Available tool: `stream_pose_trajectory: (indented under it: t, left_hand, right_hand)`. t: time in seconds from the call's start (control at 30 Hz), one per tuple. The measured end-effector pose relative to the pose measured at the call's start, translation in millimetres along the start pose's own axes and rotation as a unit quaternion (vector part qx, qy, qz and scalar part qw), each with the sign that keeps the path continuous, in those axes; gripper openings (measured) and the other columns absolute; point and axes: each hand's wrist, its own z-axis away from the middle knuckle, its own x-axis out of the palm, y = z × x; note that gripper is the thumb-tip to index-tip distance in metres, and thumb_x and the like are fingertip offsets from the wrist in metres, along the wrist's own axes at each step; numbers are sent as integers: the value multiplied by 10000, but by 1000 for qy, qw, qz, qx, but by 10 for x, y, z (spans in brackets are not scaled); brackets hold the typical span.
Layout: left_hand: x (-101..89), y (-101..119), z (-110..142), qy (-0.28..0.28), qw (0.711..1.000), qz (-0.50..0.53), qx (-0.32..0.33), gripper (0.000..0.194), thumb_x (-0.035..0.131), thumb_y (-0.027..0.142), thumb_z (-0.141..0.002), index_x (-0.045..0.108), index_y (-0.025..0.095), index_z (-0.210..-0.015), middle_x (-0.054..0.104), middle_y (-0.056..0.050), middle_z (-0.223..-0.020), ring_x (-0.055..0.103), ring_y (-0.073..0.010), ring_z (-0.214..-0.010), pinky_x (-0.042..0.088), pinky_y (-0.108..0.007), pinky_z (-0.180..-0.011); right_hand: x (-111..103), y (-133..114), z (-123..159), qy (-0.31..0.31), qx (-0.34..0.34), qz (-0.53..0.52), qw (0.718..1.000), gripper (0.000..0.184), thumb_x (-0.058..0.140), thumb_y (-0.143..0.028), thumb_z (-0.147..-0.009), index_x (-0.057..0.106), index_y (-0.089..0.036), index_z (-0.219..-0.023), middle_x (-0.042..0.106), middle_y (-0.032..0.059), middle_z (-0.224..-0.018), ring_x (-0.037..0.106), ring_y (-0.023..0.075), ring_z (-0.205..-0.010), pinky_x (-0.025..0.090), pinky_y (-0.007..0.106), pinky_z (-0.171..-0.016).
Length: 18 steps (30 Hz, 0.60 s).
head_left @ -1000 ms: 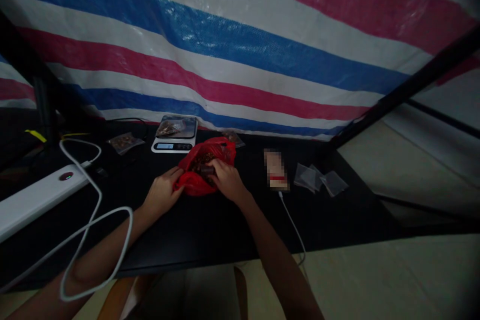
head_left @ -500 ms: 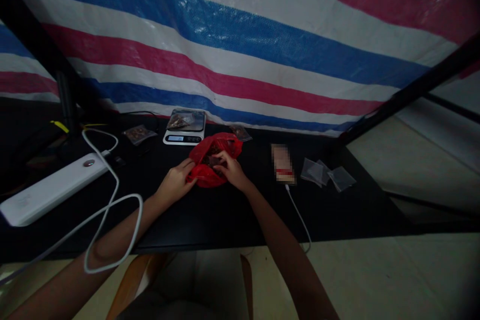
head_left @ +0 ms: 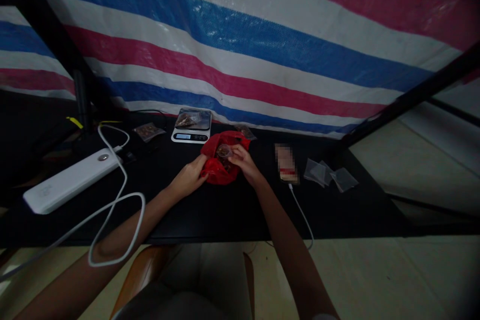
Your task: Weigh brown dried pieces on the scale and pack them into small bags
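Note:
A red plastic bag [head_left: 215, 173] lies with its mouth open on the black table, dark brown bits inside it. My left hand [head_left: 190, 175] grips the bag's left edge, fingers closed on the plastic. Over the opening, my right hand [head_left: 243, 162] pinches a small clear round cup [head_left: 224, 151] with some brown bits in it. Behind the bag stands a white digital scale [head_left: 191, 136], its display lit. On its plate rests a small clear bag of brown pieces [head_left: 188, 119].
Filled clear bags [head_left: 149, 132] lie left of the scale and behind the red bag [head_left: 245, 132]. Right are a blurred phone-like object [head_left: 287, 162] on a white cable and several flat clear bags [head_left: 315, 171]. A white power bank [head_left: 71, 180] with a looping cable lies left.
My right hand has lifted the clear cup up from the bits in the red bag, so its round rim now shows. My left hand still holds the bag's edge. The view has shifted slightly.

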Motion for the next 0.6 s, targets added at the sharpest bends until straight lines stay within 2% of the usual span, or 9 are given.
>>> stream_pose_trajectory:
  t: [0.2, 0.33, 0.43, 0.53, 0.6]
  left_hand:
    - [179, 53, -205, 10, 995, 86, 45, 379, 445, 115, -737, 377, 163, -1106, 503, -80, -1068, 491, -181, -1003, 382, -319, -892]
    - [267, 197, -437, -7, 988, 130, 89, 382, 477, 100, -708, 409, 184, -1074, 519, -58, -1063, 505, -176, -981, 391, -305, -872]
    - [156, 260, -459, -6, 987, 136, 84, 421, 521, 160, -702, 396, 206, -1100, 525, -49, -1075, 530, -183, -934, 411, -314, -827]
    - [-97, 209, -312, -46, 980, 173, 90, 536, 526, 174, -701, 317, 212, -1193, 517, -58, -1087, 555, -163, -850, 452, -284, -708]
    - [-290, 100, -210, -66, 974, 199, 88, 599, 488, 119, -702, 248, 213, -1243, 508, -64, -1102, 560, -141, -821, 461, -258, -661]
  right_hand:
    - [-45, -51, -44, 80, -62, -74, 992, 404, 637, -313, -626, 538, -223, -1007, 603, 47, -1054, 567, 182, -950, 413, 331, -852]
    - [-93, -124, -157, 147, -99, -93, 980, 381, 519, -385, -700, 498, -292, -1069, 562, 35, -1128, 568, 172, -929, 419, 368, -810]
    - [-151, -109, -244, 191, -109, -121, 968, 323, 436, -391, -748, 489, -351, -1064, 524, -8, -1186, 547, 155, -967, 403, 384, -831]
    - [-179, -10, -309, 198, -94, -144, 965, 303, 419, -409, -758, 497, -372, -1049, 518, -29, -1199, 542, 149, -983, 397, 395, -847]
    - [-168, 69, -338, 181, -84, -113, 973, 315, 370, -447, -782, 486, -381, -1067, 514, -32, -1208, 535, 152, -1005, 399, 417, -854]
